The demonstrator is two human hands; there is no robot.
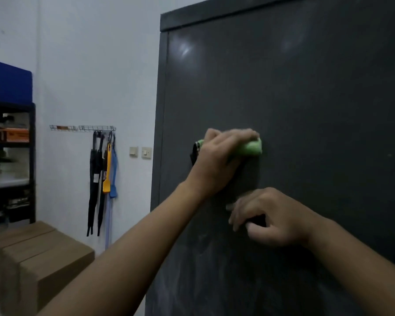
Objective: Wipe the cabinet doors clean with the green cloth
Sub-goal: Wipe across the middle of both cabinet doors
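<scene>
Two bare hands worked at a dark grey door. The left hand clutched the green cloth, fingers curled over it and pressing it to the door, likely so the wipe bit into the dust. Below and right of that grip, the right hand sat at the door with curled fingers, perhaps steadying it; blur hid whether it held anything. Chalky smears below the grip probably awaited wiping. A black shape just left of the grip was unreadable. Far left, a box and shelf stood by the wall.
</scene>
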